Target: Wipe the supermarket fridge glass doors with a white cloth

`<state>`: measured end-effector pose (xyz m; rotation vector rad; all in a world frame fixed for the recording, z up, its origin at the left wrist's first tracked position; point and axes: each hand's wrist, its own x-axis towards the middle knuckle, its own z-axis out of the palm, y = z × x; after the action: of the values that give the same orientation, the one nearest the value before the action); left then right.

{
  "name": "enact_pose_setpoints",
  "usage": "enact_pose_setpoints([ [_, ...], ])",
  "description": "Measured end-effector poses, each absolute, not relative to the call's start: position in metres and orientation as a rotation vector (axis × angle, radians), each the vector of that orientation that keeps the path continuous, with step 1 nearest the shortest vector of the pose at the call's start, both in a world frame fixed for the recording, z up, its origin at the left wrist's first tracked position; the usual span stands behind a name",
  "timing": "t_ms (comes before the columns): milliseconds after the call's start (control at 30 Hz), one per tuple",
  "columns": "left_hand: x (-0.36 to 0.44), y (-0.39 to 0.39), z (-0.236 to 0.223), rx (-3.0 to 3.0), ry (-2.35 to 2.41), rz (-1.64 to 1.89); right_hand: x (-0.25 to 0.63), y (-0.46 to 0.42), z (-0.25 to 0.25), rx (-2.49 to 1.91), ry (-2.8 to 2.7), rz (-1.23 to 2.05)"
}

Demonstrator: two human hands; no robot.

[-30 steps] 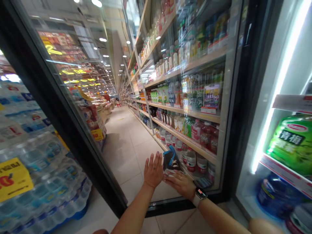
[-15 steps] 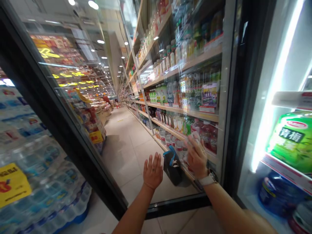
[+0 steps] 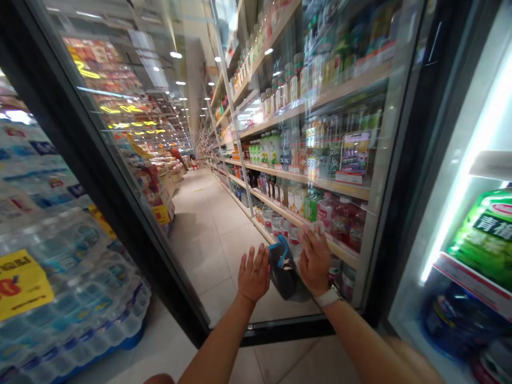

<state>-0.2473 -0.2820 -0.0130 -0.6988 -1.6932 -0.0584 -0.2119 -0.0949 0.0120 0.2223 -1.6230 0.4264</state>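
Observation:
My left hand (image 3: 255,272) lies flat against the glass door (image 3: 200,234), fingers stretched out, with nothing in it. My right hand (image 3: 314,261), a watch (image 3: 330,296) on its wrist, presses a thin, pale cloth (image 3: 319,228) to the same pane. Most of the cloth is hidden behind the fingers, and its edges are blurred. Through the glass, between the hands, a dark grey bag (image 3: 283,280) with a blue strap (image 3: 283,248) stands on the floor. Whitish bits show at its top.
The door's black frame (image 3: 288,334) surrounds the pane. On the right is a lit cooler with a green bottle (image 3: 486,229) and a shelf edge (image 3: 476,282). Wrapped water packs (image 3: 80,298) are stacked at left. Drink shelves (image 3: 304,213) line the aisle beyond the glass.
My right hand has moved left with the cloth across the glass, closer to my left hand. The left hand stays on the pane; the view has turned slightly left.

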Motion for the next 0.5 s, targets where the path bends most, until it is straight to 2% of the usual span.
enact_pose_setpoints([
  [333, -0.248, -0.283, -0.011, -0.728, -1.665, -0.068, -0.198, -0.126, -0.053, 0.658, -1.789, 0.157],
  [500, -0.244, -0.283, -0.01, -0.722, -1.673, -0.06, -0.198, -0.108, -0.047, 0.75, -1.842, 0.038],
])
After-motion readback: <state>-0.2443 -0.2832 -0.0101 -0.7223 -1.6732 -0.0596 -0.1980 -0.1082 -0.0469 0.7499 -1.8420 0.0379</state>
